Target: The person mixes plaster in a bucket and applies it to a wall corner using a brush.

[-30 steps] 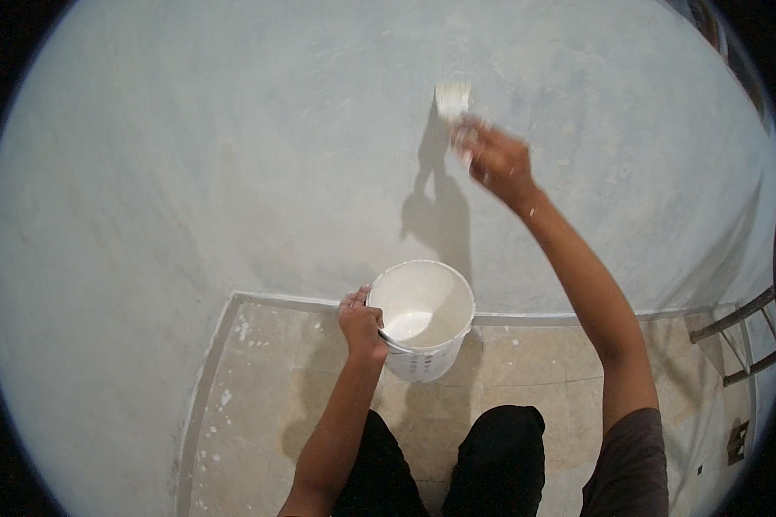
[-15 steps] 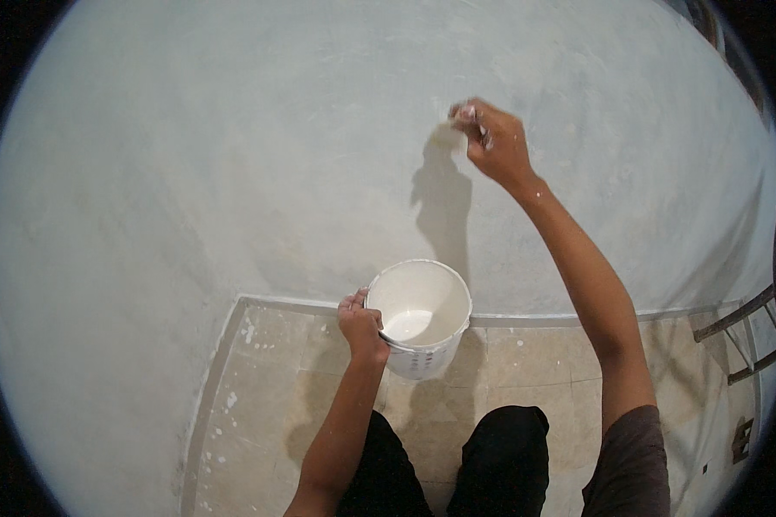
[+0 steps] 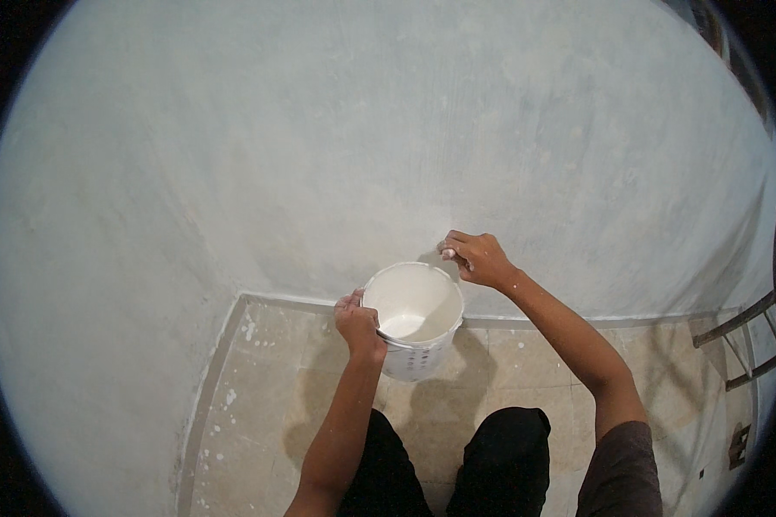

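My left hand [image 3: 359,322] is closed on the left rim of a white bucket [image 3: 416,358], which has printed marks on its outside. White paint [image 3: 403,326] lies in the bottom of the bucket, and its mouth tilts toward me. Just above and to the right of the rim is my right hand [image 3: 477,257], close to the wall [image 3: 319,198]. Its fingers are curled together and smeared with white. Whatever is between them, if anything, is hidden by the hand.
The wall is pale grey-blue with patchy strokes and meets a skirting edge [image 3: 569,324] behind the bucket. White splashes dot the tan tiled floor [image 3: 259,370]. At the right edge stands a metal-legged frame [image 3: 741,323]. My knees in black trousers [image 3: 504,452] are below.
My right hand has come down along the wall, from high up to beside the bucket's rim. The bucket and my left hand have shifted only slightly.
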`<state>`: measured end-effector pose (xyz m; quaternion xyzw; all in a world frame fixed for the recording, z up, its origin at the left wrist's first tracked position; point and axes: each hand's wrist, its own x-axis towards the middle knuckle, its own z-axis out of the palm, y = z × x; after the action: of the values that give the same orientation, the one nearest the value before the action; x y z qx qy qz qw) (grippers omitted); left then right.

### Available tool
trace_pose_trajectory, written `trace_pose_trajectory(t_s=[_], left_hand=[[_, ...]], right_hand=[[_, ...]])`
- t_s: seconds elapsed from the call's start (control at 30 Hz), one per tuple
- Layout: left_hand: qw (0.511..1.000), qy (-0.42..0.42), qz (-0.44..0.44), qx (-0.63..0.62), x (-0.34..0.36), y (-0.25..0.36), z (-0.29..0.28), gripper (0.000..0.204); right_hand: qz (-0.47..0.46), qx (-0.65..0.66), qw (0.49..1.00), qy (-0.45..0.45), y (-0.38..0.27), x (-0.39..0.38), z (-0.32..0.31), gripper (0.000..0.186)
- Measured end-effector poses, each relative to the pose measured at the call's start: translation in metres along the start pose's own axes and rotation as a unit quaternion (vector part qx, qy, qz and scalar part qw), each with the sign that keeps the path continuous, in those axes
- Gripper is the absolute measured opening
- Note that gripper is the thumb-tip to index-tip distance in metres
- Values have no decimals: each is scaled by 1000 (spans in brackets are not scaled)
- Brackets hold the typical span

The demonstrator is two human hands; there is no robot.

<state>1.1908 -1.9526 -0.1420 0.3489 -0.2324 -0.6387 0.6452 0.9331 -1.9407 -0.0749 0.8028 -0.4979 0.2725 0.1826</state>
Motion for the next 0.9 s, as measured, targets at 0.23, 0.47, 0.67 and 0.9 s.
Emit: trace_pose_trajectory(t_s=[0.23, 0.47, 0.67, 0.9], left_hand=[[998, -22, 39, 34, 4, -2, -11, 50], [1000, -5, 13, -1, 1, -3, -8, 51], [995, -65, 45, 54, 9, -7, -13, 52], [979, -110, 151, 82, 2, 8, 2, 60]], right_hand=[[6, 71, 970, 234, 14, 118, -102, 13], [-130, -185, 897, 379, 2, 134, -146, 28], [-56, -137, 979, 143, 1, 32, -20, 43], [83, 185, 936, 288, -46, 33, -69, 24]])
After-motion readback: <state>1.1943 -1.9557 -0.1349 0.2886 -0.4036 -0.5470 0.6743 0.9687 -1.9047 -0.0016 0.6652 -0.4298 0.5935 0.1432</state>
